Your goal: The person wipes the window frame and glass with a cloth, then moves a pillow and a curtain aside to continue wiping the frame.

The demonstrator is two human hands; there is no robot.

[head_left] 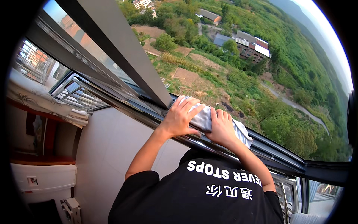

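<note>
A light grey cloth (202,121) lies folded along the dark metal window track (275,152). My left hand (180,116) is spread over the cloth's left end, close to the foot of the sliding window's grey frame (134,53). The left thumb points right, above the polished metal rail (128,113). Just to the right, my right hand (223,126) grips the middle of the cloth with its fingers bent over the far side. The cloth's loose right end (244,133) hangs over the track. Both forearms reach across the rail.
The rail runs between my body and the window. Beyond the track is a long drop to fields, trees and buildings (251,46). Pale floor tiles (112,145) lie below left, beside a patterned curtain (42,99) and a white cabinet (47,176). Metal railing (288,184) stands at right.
</note>
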